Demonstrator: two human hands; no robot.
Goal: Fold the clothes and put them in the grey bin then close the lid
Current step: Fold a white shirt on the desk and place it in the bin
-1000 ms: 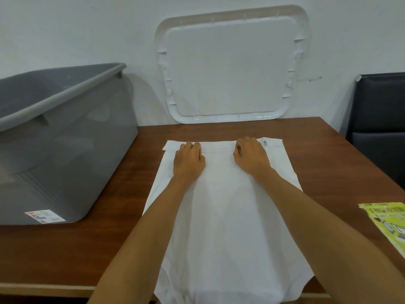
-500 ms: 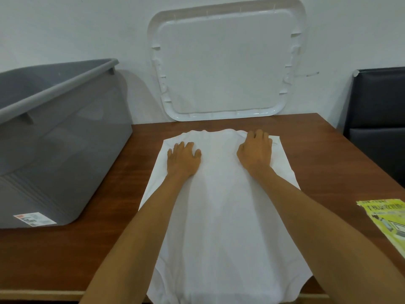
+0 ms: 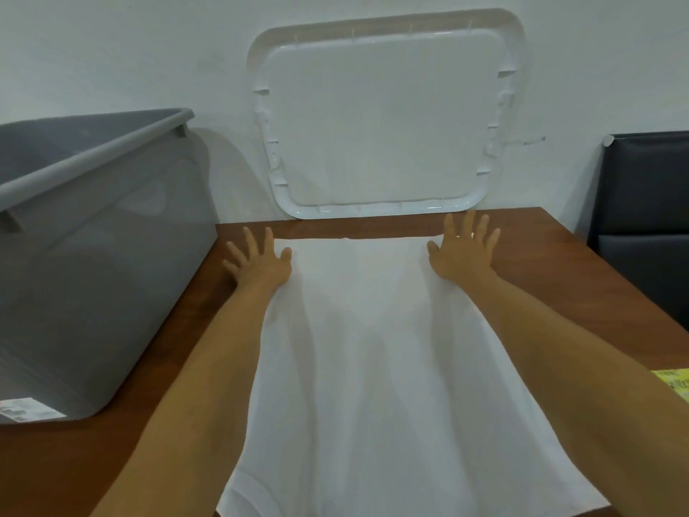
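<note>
With left hand and right hand flat, fingers spread wide and empty, at the far corners of the white garment, its near end overhanging the table could have dragged it crooked.

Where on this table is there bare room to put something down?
Widest: bare table right of the white cloth, beyond the yellow paper. Also the near left corner, in front of the grey bin. Tight: the strip between cloth and lid, and between left hand and bin.
</note>
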